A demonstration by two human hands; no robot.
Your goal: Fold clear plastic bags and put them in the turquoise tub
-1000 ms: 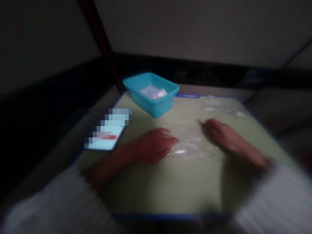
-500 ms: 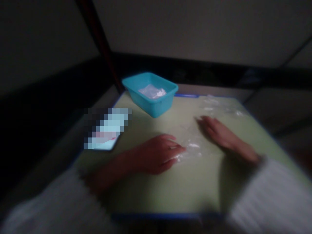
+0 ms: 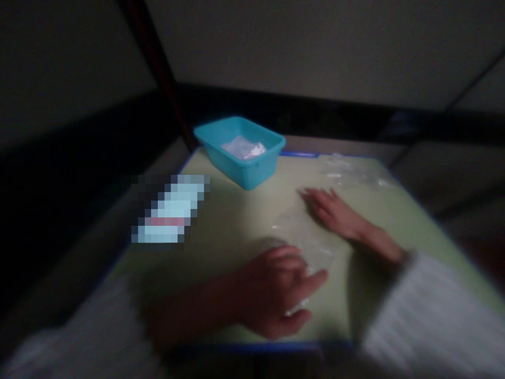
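Observation:
A clear plastic bag (image 3: 319,245) lies flat on the light yellow-green tabletop. Over its near part is my left hand (image 3: 278,289), with index finger and thumb stretched out and apart and the other fingers bent. My right hand (image 3: 333,210) rests at the bag's far right side, palm down, its fingers extended and somewhat blurred. Neither hand has anything gripped that I can see. Part of the bag is hidden under my left hand.
A turquoise plastic basket (image 3: 248,173) at the back left holds whitish plastic packets (image 3: 244,148). More clear plastic bags (image 3: 351,171) lie at the back right. A phone-like device with a lit, pixelated screen (image 3: 173,208) lies on the left. Blue edging (image 3: 276,346) borders the table.
My left hand has moved nearer to me and slightly right across the bag, its index finger and thumb spreading. My right hand has shifted a little left.

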